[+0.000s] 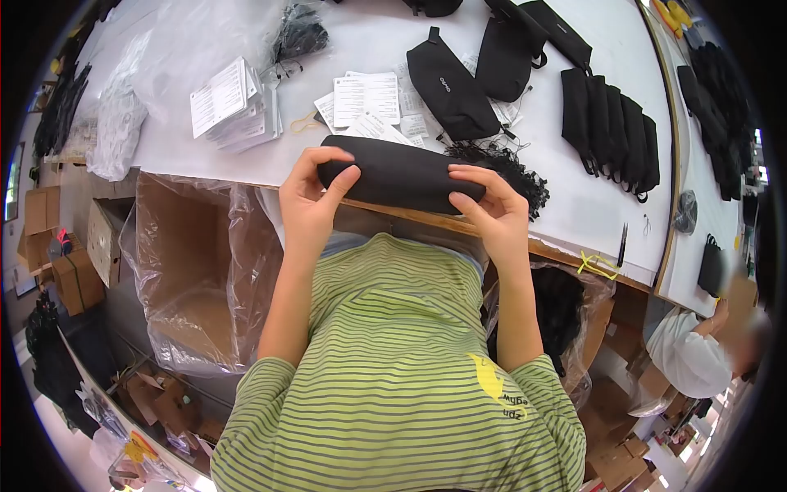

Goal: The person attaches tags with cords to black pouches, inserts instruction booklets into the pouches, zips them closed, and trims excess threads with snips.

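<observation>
A black fabric pouch [402, 174] is held level between my two hands at the table's front edge. My left hand [316, 184] pinches its left end between thumb and fingers. At its right end, my right hand [492, 201] grips it the same way. Just beyond the pouch lie printed white cards [366, 99] and a pile of thin black cords [516, 174], partly hidden by my right hand. Another black pouch [451, 86] with small pale lettering rests on the table behind.
Several black pouches [611, 131] are lined up at the right. A card stack [221, 100] and clear plastic bags [197, 37] lie left. A plastic-lined box [184, 254] stands below the edge. A pen-like tool [623, 244] lies near the right edge; a person [693, 353] is beyond.
</observation>
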`<state>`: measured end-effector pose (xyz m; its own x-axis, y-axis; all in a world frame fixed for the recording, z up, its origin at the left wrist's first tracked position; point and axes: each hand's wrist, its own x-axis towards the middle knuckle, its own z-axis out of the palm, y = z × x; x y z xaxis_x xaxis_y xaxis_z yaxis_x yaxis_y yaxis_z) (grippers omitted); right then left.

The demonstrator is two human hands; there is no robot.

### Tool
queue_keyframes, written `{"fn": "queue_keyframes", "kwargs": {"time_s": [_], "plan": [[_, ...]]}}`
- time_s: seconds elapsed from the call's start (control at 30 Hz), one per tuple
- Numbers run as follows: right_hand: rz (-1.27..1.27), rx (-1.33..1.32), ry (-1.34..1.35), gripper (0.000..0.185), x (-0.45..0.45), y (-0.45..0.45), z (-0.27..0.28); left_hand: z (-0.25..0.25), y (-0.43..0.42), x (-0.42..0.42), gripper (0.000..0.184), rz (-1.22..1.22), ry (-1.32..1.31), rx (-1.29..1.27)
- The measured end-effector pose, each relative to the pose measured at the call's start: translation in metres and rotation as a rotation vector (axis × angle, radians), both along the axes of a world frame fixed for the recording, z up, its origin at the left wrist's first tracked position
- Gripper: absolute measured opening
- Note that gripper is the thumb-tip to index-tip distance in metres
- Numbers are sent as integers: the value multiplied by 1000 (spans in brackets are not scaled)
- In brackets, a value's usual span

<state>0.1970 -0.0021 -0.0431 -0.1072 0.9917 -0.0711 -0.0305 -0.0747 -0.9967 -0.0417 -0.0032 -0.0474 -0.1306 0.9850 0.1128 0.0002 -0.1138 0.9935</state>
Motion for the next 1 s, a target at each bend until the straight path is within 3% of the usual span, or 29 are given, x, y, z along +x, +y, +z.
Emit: {"fn": "queue_keyframes", "kwargs": {"time_s": [0.1,0.17,0.27,0.33,0.4,0.5,0.67,0.77,0.8,0.83,0.9,0.93,1.0], "plan": [[-3,-9,-108,23,10,-2,5,-2,-8,11,17,73,89,-19],[-30,31,-179,22,23,-4,12,8,-13,27,17,125,2,-163],[-170,-66,32,21,69,2,16,-2,-6,22,28,17,-95,-204],[-450,-9,32,23,140,12,-7,-22,-2,-2,32,47,52,-227],[-800,135,356,21,203,25,1,-30,-3,-21,34,64,145,-286],[-971,384,291,23,307,50,23,-44,-2,-37,34,79,200,-314],[-1166,86,458,28,466,100,-41,-68,29,-21,50,256,474,-209],[-1034,-291,332,26,480,105,-83,-67,37,1,56,252,757,-81],[-1078,-282,308,28,496,112,-95,-67,39,5,56,239,842,-26],[-1132,-333,102,28,487,115,-86,-68,41,4,56,217,926,29],[-1251,-205,-414,30,458,113,-74,-76,44,-1,53,213,901,15],[-1494,56,-884,32,438,108,-75,-79,43,-3,51,205,885,5],[-1519,362,-1061,27,381,103,-64,-83,44,-6,45,230,860,3]]}}
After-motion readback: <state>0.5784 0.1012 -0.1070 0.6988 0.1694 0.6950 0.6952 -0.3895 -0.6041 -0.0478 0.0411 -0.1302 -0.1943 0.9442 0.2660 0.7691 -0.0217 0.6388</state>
